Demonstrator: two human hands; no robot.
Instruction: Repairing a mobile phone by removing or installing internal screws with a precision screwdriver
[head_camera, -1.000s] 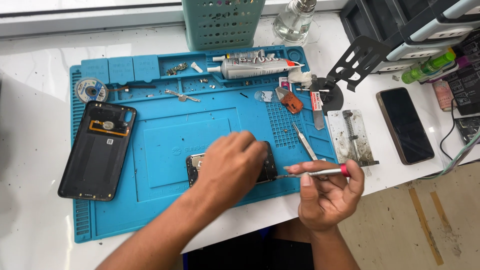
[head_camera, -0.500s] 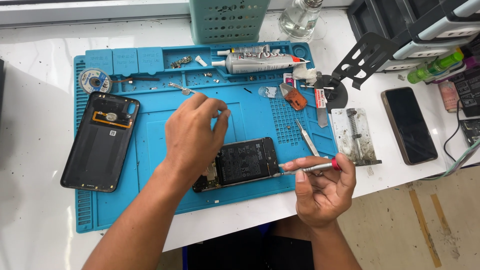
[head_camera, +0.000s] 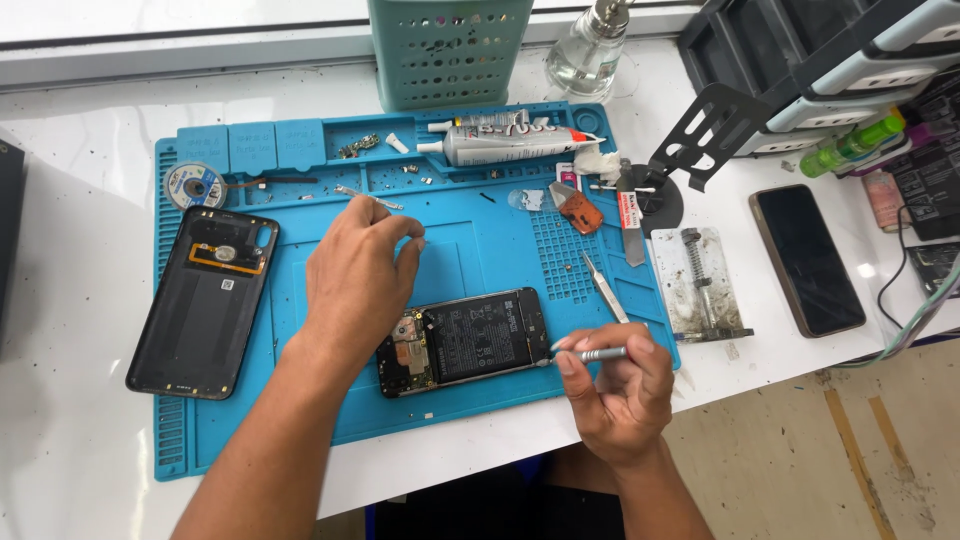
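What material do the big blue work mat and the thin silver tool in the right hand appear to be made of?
Blue work mat: probably silicone rubber, matte, with moulded compartments and ridges. Thin silver tool pinched in the right hand: likely metal, with a bright grey sheen.

We found a phone repair workshop. A white table (head_camera: 80, 250) carried a blue silicone repair mat (head_camera: 470, 250) with parts compartments, an opened phone (head_camera: 465, 342), its detached back cover (head_camera: 205, 300), tweezers (head_camera: 605, 287), an adhesive tube (head_camera: 515, 145), a metal clamp fixture (head_camera: 700, 285) and stacked drawer units (head_camera: 830, 60).
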